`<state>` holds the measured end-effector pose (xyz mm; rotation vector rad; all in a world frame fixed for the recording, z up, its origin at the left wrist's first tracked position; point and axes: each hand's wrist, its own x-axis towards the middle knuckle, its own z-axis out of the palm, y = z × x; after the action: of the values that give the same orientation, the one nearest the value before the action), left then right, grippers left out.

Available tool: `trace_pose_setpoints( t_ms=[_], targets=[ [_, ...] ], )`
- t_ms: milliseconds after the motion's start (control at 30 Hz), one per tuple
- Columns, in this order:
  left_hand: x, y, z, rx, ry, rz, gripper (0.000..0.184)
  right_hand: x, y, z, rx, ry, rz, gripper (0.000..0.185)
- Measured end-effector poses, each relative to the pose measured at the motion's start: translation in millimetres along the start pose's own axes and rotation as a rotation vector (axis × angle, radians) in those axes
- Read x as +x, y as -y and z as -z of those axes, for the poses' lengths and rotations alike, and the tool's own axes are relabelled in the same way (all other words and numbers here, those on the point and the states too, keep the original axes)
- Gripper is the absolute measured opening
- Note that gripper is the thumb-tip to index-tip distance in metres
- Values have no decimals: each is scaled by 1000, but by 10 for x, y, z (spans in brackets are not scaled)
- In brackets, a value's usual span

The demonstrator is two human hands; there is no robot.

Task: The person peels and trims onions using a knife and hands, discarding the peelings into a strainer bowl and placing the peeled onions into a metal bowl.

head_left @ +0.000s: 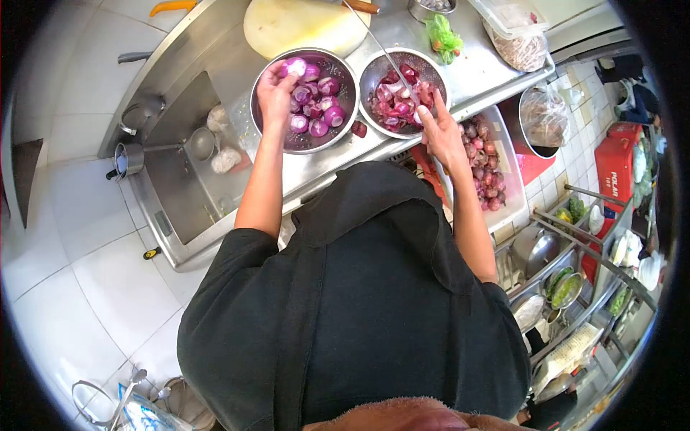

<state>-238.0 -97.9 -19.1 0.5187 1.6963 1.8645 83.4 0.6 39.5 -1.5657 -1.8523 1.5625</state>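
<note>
My left hand (275, 97) is closed on a peeled red onion (293, 67) at the left rim of a steel bowl (259, 118). Several more peeled purple onions (329, 86) lie inside that bowl. Over a second, perforated steel bowl (366, 72), filled with red onion skins (392, 100), my right hand (442, 136) grips a knife (392, 61). Its long thin blade slants up and to the left across the bowl. Most of the handle is hidden in my fingers. A dark scrap of onion skin (359, 128) sits on the counter between the bowls.
A sink (180, 165) is at the left. Behind the bowls lies a pale cutting board (302, 29) with a wooden handle (363, 6) on it. A tub of unpeeled onions (485, 165) stands below the counter's right edge, beside a bucket (510, 118). Shelving (596, 251) stands at right.
</note>
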Motion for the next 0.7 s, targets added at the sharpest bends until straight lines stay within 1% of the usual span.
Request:
trace_pose_setpoints(
  t_ms=[33, 100, 167, 233, 267, 300, 333, 367, 400, 433, 467, 500, 533, 567, 600, 633, 700],
  targets=[
    [44, 57, 76, 115, -35, -58, 36, -20, -7, 2, 22, -4, 1, 78],
    [84, 155, 233, 565, -21, -149, 38, -78, 2, 41, 144, 44, 65, 77],
    [125, 329, 351, 804, 51, -280, 37, -125, -100, 102, 275, 53, 90, 76],
    [16, 265, 156, 847, 84, -484, 30, -181, -267, 304, 371, 112, 59, 74],
    [-69, 202, -19, 756, 114, -493, 29, -258, -361, 399, 382, 60, 51, 72],
    [-185, 173, -217, 743, 101, -588, 27, -328, -477, 516, 390, 17, 47, 70],
    [-409, -12, -488, 719, 184, -582, 26, -358, -716, 617, 366, -52, 93, 67],
    [-610, -127, -751, 699, 250, -584, 26, -431, -872, 755, 357, -122, 60, 65],
    [-733, -51, -939, 678, 375, -631, 25, -445, -1179, 877, 230, -272, 168, 65],
    [-857, 11, -1125, 662, 490, -682, 25, -553, -1360, 1013, 194, -332, 123, 62],
    [-1053, 65, -1355, 552, 660, -515, 25, -664, -1539, 1147, 160, -390, 76, 60],
    [-1183, 147, -1543, 544, 842, -390, 27, -776, -1718, 1283, 128, -445, 27, 57],
    [-1290, 337, -1712, 599, 995, -355, 28, -915, -1759, 1352, 111, -552, -3, 48],
    [-1397, 584, -1865, 649, 1149, -316, 29, -1017, -1922, 1438, 156, -559, -35, 41],
    [-1525, 802, -2020, 684, 1251, -256, 31, -1118, -2129, 1514, 200, -565, -68, 35],
    [-1647, 1008, -2164, 718, 1350, -191, 34, -1224, -2291, 1564, 255, -558, -173, 39],
    [-1838, 1368, -2487, 853, 1564, -185, 37, -1406, -2596, 1599, 366, -533, -382, 48]
  ],
)
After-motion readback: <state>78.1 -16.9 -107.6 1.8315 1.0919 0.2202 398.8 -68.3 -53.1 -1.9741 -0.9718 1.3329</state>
